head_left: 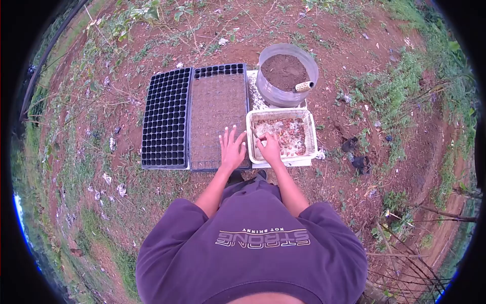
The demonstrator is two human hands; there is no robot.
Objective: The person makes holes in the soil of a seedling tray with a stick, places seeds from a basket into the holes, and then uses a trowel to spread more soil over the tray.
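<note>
My left hand (233, 150) lies with its fingers spread on the right part of a seedling tray (217, 101) filled with brown soil. Just right of it, over the left side of a cream plastic basket (310, 133), is my right hand (269, 149). Its fingers are closed in a pinch on what looks like a thin dark stick (255, 134), small in view. Inside the basket are many small reddish and whitish pieces (288, 133), too small to name surely.
An empty black seedling tray (165, 119) stands left of the filled one. Behind the basket is a round translucent tub (264, 90) of soil, with a light-coloured handle (304, 86) sticking out. A white board (253, 81) lies underneath. Weedy ground surrounds everything; dry branches (405, 253) lie right.
</note>
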